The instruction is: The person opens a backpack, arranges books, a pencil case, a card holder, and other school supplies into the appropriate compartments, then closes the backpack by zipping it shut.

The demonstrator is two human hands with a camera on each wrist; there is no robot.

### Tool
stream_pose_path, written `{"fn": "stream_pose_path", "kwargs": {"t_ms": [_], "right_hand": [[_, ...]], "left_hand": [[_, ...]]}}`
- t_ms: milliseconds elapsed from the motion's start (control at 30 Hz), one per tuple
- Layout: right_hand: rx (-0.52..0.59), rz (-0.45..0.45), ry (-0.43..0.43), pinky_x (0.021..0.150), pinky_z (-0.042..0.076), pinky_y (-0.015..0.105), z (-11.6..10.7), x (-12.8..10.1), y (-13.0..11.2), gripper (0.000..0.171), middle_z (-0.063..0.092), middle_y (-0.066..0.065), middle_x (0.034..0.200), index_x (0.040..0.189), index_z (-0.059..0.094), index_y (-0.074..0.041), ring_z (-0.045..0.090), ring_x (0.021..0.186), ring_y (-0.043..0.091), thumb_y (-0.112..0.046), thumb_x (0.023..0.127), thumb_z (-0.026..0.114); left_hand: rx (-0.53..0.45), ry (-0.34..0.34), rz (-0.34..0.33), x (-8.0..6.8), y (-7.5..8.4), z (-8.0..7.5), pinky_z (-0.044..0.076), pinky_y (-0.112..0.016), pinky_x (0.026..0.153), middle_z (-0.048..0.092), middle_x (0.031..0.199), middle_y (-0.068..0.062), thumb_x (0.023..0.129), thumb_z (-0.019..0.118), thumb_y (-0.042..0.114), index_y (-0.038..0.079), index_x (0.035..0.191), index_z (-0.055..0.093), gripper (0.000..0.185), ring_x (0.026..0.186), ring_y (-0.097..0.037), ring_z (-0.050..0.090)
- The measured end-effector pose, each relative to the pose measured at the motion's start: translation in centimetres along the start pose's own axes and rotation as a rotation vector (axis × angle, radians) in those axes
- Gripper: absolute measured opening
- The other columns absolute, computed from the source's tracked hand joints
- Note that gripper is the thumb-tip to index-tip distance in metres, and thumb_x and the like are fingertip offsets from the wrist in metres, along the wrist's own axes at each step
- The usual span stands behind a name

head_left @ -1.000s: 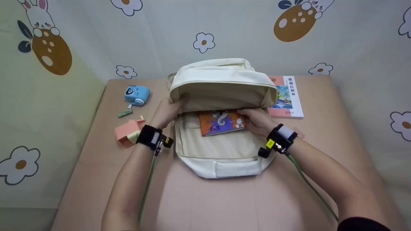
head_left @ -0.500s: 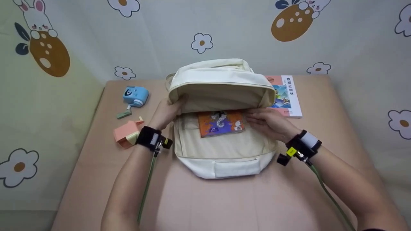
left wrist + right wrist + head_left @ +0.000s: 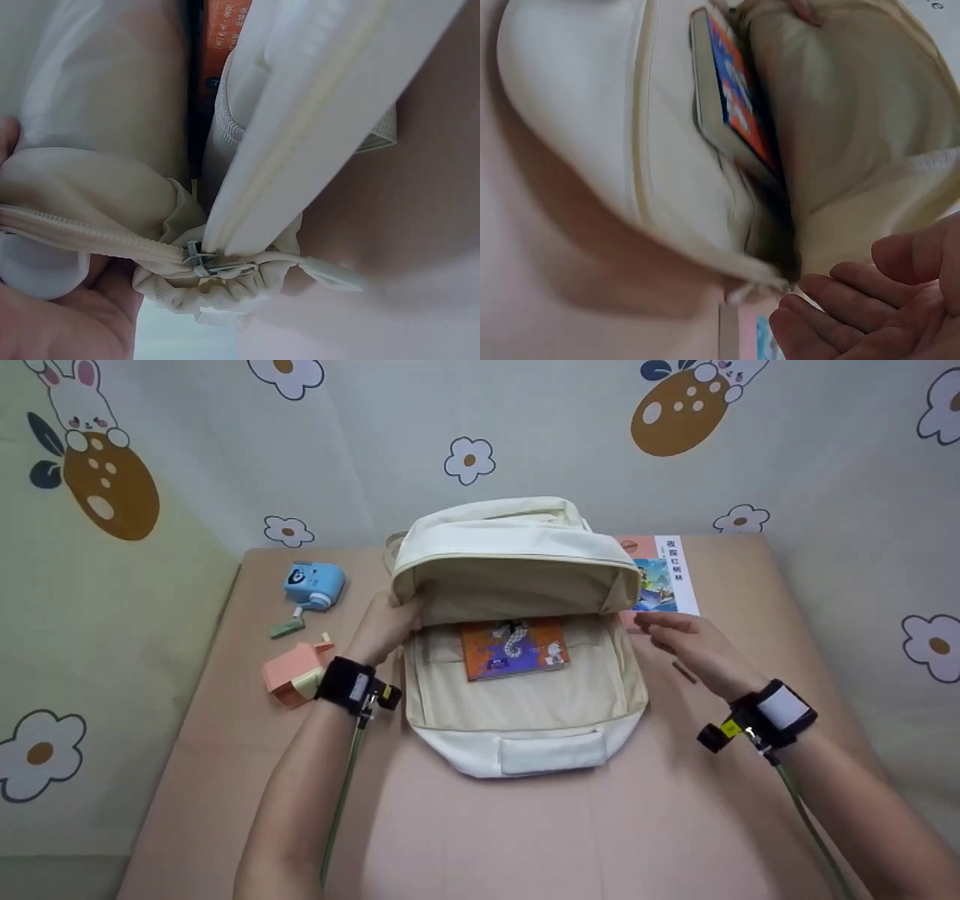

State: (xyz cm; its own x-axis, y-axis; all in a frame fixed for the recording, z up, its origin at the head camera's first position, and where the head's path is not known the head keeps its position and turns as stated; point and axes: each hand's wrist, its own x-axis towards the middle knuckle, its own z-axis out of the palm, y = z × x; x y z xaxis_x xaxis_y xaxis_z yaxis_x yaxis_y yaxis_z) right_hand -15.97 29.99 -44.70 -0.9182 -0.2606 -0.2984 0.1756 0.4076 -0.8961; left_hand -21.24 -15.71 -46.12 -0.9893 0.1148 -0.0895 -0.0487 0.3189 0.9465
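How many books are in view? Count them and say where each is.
2. An orange book lies inside the open cream backpack. A second book lies on the table right of the backpack, partly under its flap, near the right hand. More may be hidden inside.

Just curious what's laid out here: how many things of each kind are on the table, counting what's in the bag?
Bags: 1, the backpack
Books: 2, the orange book in the bag and the white book beside it
Blue gadget: 1
Green piece: 1
Pink house: 1
Total: 6
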Motion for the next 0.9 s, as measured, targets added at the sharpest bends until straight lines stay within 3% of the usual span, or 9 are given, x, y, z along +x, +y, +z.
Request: {"fn": "stream_pose_path", "kwargs": {"t_ms": [100,167,333,433,533,700,900], "right_hand": [[-0.288,0.016,0.090,0.112,0.028,0.068,-1.5,0.5,0.7,0.060,0.036,0.022,0.160,0.157,0.038,-0.007,0.032,0.146,0.043,-0.044,0.110,0.040],[-0.439,0.002,0.124,0.112,0.028,0.068,-2.2,1.4,1.4,0.062,0.034,0.026,0.159,0.159,0.034,-0.008,0.031,0.146,0.047,-0.044,0.110,0.039],[-0.778,-0.100,0.109,0.118,0.016,0.064,-2.8,4.1,3.0,0.061,0.023,0.032,0.161,0.159,0.025,0.002,0.017,0.148,0.053,-0.030,0.110,0.040],[-0.916,-0.153,0.081,0.120,0.011,0.061,-2.7,5.7,3.4,0.063,0.016,0.034,0.162,0.157,0.023,0.008,0.011,0.150,0.053,-0.030,0.110,0.041],[-0.966,-0.169,0.064,0.121,0.010,0.060,-2.5,7.3,3.5,0.067,0.013,0.033,0.163,0.159,0.020,0.006,0.010,0.150,0.052,-0.034,0.109,0.041],[-0.941,-0.122,0.045,0.121,0.009,0.059,-2.2,9.2,3.6,0.079,0.007,0.033,0.164,0.161,0.009,0.003,0.006,0.151,0.052,-0.048,0.108,0.039],[-0.948,-0.049,0.032,0.121,0.007,0.059,-2.0,9.7,3.9,0.085,0.002,0.034,0.164,0.160,0.001,0.005,0.002,0.150,0.053,-0.053,0.108,0.035]], "left_hand": [[0.003,-0.003,0.002,-0.1,0.1,-0.1,0.047,-0.043,0.097,0.058,0.139,-0.013,0.090,0.063,0.069,0.013,0.146,0.054,0.080,0.119,-0.025,0.057],[0.006,-0.007,0.000,-0.1,0.1,-0.1,0.046,-0.044,0.101,0.057,0.142,-0.013,0.090,0.063,0.069,0.014,0.148,0.052,0.080,0.123,-0.025,0.056],[-0.010,-0.013,-0.005,-0.1,0.0,-0.1,0.045,-0.044,0.105,0.055,0.145,-0.013,0.090,0.063,0.068,0.014,0.150,0.050,0.081,0.127,-0.025,0.055],[-0.017,-0.013,-0.009,0.0,0.0,-0.1,0.045,-0.044,0.105,0.055,0.145,-0.013,0.090,0.063,0.068,0.013,0.149,0.050,0.083,0.127,-0.025,0.055],[-0.015,-0.011,-0.017,0.0,-0.1,-0.1,0.045,-0.045,0.105,0.055,0.145,-0.014,0.089,0.064,0.069,0.013,0.149,0.051,0.083,0.127,-0.025,0.055],[-0.010,-0.018,-0.004,0.1,-0.1,0.1,0.044,-0.046,0.106,0.055,0.145,-0.013,0.091,0.063,0.067,0.014,0.149,0.051,0.080,0.128,-0.025,0.055],[0.002,-0.005,-0.003,0.0,0.0,0.1,0.046,-0.045,0.104,0.058,0.141,-0.013,0.091,0.064,0.066,0.012,0.147,0.053,0.078,0.124,-0.024,0.057]]}}
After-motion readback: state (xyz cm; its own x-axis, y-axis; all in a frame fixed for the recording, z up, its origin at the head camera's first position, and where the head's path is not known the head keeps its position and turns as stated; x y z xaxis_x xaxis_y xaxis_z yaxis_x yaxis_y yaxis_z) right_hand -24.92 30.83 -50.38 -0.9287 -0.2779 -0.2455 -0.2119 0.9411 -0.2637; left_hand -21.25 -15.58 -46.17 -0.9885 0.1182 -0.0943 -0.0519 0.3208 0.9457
